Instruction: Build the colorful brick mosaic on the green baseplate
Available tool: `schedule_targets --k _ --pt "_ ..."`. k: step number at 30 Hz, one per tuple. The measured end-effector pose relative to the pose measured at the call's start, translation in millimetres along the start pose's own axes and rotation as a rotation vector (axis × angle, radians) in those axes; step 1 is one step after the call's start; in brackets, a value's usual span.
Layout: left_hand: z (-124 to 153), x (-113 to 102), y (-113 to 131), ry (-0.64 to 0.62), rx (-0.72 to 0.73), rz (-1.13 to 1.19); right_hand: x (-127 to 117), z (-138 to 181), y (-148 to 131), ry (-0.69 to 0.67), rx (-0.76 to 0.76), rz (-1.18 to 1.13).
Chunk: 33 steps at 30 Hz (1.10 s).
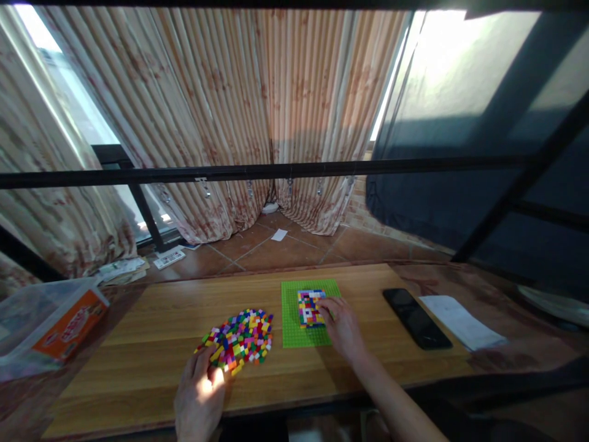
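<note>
A green studded baseplate (289, 334) lies on the wooden table, bearing a block of multicoloured toy bricks (309, 310) built up in a rough square. Over the right side of that block is my right hand (343, 325), thumb and fingers pinched together at the bricks; whatever is between the fingertips is too small to make out. To the left of the plate spreads a pile of loose small bricks (246, 337) in many colours. My left hand (200, 390) rests at the pile's near left edge, fingers bent and thumb apart from them, touching the bricks.
A black phone (416, 318) lies on the table's right side, with white paper (462, 322) beyond it. At the far left stands a clear plastic box (50, 319) with an orange label. A black metal bar (276, 172) crosses the view in front of the curtains (221, 110).
</note>
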<state>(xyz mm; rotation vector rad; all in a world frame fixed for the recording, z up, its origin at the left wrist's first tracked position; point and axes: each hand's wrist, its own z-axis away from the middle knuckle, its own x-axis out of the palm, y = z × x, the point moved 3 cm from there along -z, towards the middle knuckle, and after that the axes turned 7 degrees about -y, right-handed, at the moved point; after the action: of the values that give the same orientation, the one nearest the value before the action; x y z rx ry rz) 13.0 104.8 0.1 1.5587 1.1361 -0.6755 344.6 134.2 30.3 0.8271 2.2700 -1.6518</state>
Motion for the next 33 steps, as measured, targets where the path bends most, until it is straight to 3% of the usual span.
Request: schedule_targets --k 5,14,33 --pt "-0.1 0.4 -0.4 -0.013 0.014 -0.012 9.6 -3.3 -1.2 -0.027 -0.043 0.092" --pt "0.1 4.0 -4.4 0.015 0.006 0.021 12.9 1.8 5.1 0.105 -0.012 0.124" --pt "2.5 8.9 -9.4 0.007 -0.025 0.026 22.0 -6.9 20.6 0.206 0.187 -0.113"
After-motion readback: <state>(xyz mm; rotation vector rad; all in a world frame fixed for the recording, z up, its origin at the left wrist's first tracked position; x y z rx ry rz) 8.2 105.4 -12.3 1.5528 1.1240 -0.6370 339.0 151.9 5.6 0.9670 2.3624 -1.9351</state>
